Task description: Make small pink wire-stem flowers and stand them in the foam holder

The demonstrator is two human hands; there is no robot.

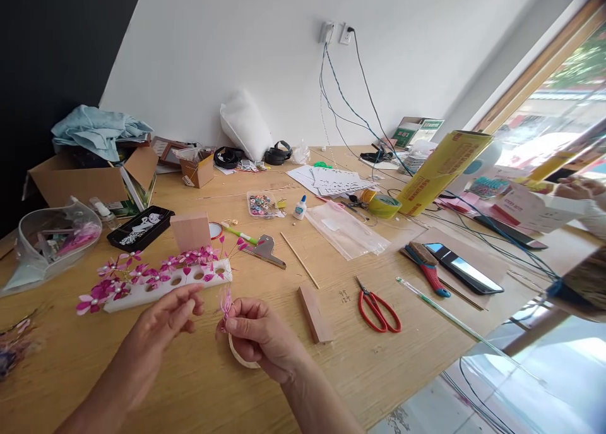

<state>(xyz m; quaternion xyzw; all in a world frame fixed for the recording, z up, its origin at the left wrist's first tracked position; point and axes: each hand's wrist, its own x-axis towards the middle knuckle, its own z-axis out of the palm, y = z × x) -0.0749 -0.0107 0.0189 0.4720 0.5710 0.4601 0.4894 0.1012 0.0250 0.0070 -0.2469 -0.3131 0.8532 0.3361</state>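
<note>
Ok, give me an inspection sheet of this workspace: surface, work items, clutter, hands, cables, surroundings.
Surface: wooden table, handwritten marks beside the red-handled scissors.
Work items: pink-purple strands; pink flower sprays along a white holed block.
Clutter: glue bottle, metal clip, clear plastic bag and phone among many loose items.
Hands: right hand pinches the strands; left hand loosely curled, no object visible in it.
Cables: several cables run down from wall sockets; more cross the table's right side.
Surroundings: white wall ahead, window at right.
</note>
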